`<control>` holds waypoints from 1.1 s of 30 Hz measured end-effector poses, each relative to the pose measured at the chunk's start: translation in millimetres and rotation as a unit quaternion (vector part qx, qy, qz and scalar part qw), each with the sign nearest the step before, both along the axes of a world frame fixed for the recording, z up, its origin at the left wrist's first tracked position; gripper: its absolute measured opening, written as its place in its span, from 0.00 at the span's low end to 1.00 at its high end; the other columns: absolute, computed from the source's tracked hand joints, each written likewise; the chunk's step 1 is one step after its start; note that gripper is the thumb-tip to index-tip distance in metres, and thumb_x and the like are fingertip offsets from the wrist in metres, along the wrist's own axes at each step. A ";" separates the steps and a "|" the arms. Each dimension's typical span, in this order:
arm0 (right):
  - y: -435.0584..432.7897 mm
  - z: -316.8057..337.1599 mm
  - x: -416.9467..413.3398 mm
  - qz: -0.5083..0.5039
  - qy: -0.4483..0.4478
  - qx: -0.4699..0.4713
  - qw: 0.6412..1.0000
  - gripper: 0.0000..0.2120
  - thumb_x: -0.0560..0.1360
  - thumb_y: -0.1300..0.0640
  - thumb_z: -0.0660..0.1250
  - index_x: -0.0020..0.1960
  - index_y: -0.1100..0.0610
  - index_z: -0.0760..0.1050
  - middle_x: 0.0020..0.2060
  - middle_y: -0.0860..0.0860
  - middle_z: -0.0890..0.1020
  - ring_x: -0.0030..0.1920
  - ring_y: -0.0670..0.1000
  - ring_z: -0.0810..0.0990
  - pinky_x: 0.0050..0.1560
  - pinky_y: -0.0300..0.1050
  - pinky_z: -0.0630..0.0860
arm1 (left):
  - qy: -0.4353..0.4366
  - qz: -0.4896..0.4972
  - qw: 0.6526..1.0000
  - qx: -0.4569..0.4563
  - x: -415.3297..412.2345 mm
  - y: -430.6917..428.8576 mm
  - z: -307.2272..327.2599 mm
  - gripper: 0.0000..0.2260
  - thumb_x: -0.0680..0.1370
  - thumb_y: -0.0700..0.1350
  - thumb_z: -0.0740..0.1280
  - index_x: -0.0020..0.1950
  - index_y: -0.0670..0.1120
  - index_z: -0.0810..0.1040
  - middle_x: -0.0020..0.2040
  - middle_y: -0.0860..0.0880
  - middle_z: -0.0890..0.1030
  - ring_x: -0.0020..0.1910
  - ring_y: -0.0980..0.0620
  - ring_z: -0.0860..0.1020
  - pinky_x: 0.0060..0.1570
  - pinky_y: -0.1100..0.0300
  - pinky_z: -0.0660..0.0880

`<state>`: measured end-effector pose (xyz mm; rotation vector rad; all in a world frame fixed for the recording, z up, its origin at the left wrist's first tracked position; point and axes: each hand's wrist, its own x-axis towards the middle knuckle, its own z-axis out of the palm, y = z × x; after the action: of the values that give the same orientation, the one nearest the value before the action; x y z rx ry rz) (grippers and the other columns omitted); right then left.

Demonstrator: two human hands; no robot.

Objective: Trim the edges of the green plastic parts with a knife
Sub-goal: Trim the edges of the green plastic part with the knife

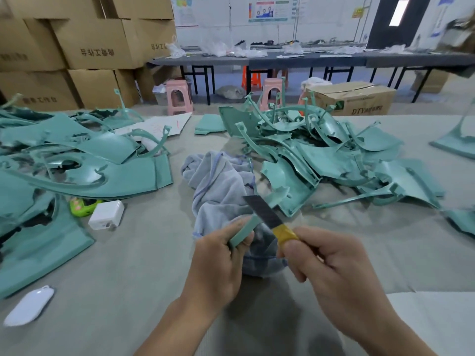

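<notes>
Green plastic parts lie in two heaps on the grey table (144, 265), one pile (64, 160) to the left and another (334, 155) to the right, with a crumpled towel (218, 186) between them and stacked cartons (84, 47) behind. Over the towel, the left hand (218, 263) pinches a small green strip (244, 230) between thumb and curled fingers. Beside it, the right hand (334, 268) grips a knife (270, 217) by its yellow handle, the dark blade angled up-left, just above the strip's end.
</notes>
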<state>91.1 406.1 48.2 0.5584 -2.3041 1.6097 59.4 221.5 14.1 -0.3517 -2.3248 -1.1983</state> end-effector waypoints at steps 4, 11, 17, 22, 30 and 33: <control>12.6 1.9 -11.3 -0.132 -0.040 -0.031 0.990 0.13 0.77 0.57 0.69 0.35 0.60 0.76 0.23 0.57 0.69 0.25 0.46 0.64 0.28 0.46 0.61 | -0.034 0.010 0.999 0.020 -1.2 -1.8 -0.9 0.14 0.80 0.49 0.68 0.38 0.67 0.79 0.32 0.65 0.79 0.32 0.67 0.76 0.33 0.78 0.67; 6.2 -1.6 0.4 -0.034 -0.011 0.015 0.999 0.16 0.77 0.48 0.66 0.38 0.60 0.75 0.26 0.50 0.69 0.27 0.44 0.65 0.29 0.39 0.61 | -0.022 0.028 0.999 -0.013 0.7 -1.1 -2.0 0.05 0.79 0.42 0.71 0.45 0.42 0.82 0.31 0.73 0.75 0.33 0.75 0.73 0.35 0.82 0.65; 30.0 -3.6 -22.3 -0.174 -0.068 -0.072 0.980 0.12 0.79 0.60 0.67 0.37 0.56 0.79 0.22 0.54 0.68 0.24 0.47 0.64 0.25 0.42 0.61 | 0.032 0.001 0.988 -0.150 13.6 -6.2 13.0 0.19 0.73 0.36 0.64 0.58 0.50 0.86 0.55 0.60 0.85 0.55 0.63 0.82 0.58 0.74 0.72; 23.1 -10.9 -21.2 -0.152 -0.081 -0.099 0.980 0.14 0.81 0.59 0.66 0.37 0.55 0.80 0.22 0.55 0.75 0.25 0.49 0.69 0.26 0.43 0.65 | 0.267 0.102 0.923 -0.258 23.8 -11.1 25.3 0.20 0.79 0.35 0.57 0.58 0.48 0.87 0.58 0.50 0.85 0.56 0.48 0.84 0.53 0.54 0.80; 7.2 -21.7 -21.0 -0.092 -0.146 -0.157 0.972 0.15 0.81 0.64 0.65 0.36 0.58 0.82 0.28 0.55 0.82 0.31 0.48 0.76 0.36 0.36 0.72 | 0.028 0.086 0.927 -0.364 13.8 0.2 6.6 0.30 0.55 0.28 0.74 0.56 0.43 0.86 0.56 0.44 0.86 0.48 0.45 0.86 0.44 0.56 0.81; 2.1 -18.5 -17.3 -0.059 -0.107 -0.144 0.982 0.13 0.79 0.66 0.68 0.38 0.56 0.85 0.39 0.51 0.85 0.40 0.43 0.82 0.43 0.31 0.75 | 0.058 0.034 0.972 -0.225 10.1 -0.6 7.8 0.39 0.57 0.25 0.73 0.68 0.45 0.80 0.58 0.47 0.85 0.54 0.53 0.82 0.49 0.63 0.76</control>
<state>73.8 408.1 29.7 0.1852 -2.1400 1.9794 69.5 220.8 22.0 -0.4789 -2.4657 -0.5889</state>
